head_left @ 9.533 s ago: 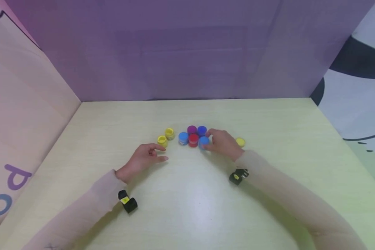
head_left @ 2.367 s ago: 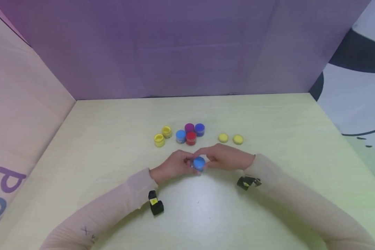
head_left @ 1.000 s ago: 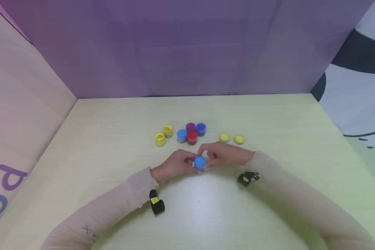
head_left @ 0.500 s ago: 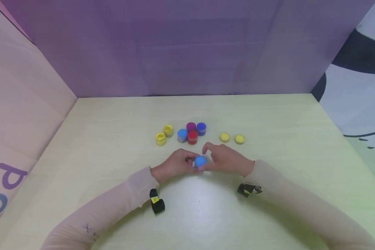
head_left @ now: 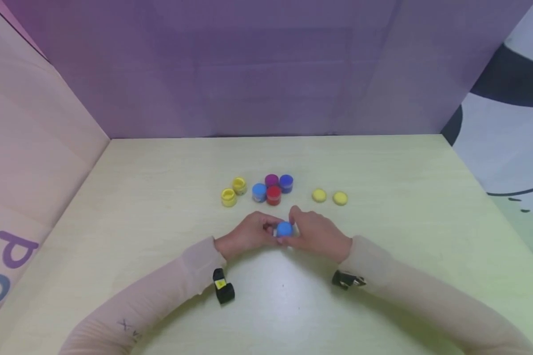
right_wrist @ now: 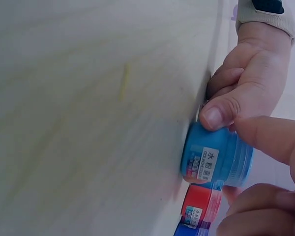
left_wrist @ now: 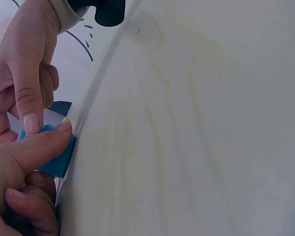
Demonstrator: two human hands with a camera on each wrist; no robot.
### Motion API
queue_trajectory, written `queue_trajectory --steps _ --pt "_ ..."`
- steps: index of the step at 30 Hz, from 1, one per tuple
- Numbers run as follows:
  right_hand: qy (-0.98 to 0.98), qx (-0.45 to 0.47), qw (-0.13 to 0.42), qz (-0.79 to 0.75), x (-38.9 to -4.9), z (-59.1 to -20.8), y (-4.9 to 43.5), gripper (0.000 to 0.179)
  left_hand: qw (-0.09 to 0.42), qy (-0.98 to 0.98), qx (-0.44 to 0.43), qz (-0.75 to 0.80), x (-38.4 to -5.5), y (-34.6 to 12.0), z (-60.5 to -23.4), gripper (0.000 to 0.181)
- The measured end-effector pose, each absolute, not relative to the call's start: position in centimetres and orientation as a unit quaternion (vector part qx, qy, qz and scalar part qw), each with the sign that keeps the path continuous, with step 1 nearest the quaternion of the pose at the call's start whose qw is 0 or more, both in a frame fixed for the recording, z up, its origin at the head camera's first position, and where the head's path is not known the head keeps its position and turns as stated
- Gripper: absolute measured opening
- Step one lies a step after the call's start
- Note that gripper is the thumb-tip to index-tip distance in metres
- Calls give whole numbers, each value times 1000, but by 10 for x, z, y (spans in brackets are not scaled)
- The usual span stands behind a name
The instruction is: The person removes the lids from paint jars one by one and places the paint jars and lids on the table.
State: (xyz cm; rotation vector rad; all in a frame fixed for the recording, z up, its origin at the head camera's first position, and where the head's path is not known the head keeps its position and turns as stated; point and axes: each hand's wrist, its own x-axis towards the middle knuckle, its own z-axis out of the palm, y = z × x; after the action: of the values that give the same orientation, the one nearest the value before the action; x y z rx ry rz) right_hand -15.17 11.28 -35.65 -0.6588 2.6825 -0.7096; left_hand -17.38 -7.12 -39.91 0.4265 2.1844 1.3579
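The round, light-blue plastic jar with a white label (right_wrist: 216, 152) is upright on the near side of the jar group, between the two hands; whether its base touches the pale wooden table (head_left: 173, 167) is hard to tell. The left hand (head_left: 250, 230) grips the jar's body from the left, thumb pressed against the side and the other fingers curled. The right hand (head_left: 320, 234) has thumb and bent forefinger parted to the width of the ridged light-blue lid (right_wrist: 243, 160), pinching its rim. Farther back, a second light-blue jar (head_left: 259, 193) stands left of a red jar (head_left: 273, 196), with a purple jar (head_left: 271, 180) and a dark-blue jar (head_left: 286, 184) just behind. To their left stand two open yellow jars (head_left: 228, 198); to the right, two round yellow lids (head_left: 319, 195) lie slightly apart.
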Motion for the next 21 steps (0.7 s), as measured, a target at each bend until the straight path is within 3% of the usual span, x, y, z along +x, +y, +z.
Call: queue_trajectory --steps 21 --pt "905 -321 120 -251 -162 -354 124 32 266 805 165 504 -175 -72 -401 24"
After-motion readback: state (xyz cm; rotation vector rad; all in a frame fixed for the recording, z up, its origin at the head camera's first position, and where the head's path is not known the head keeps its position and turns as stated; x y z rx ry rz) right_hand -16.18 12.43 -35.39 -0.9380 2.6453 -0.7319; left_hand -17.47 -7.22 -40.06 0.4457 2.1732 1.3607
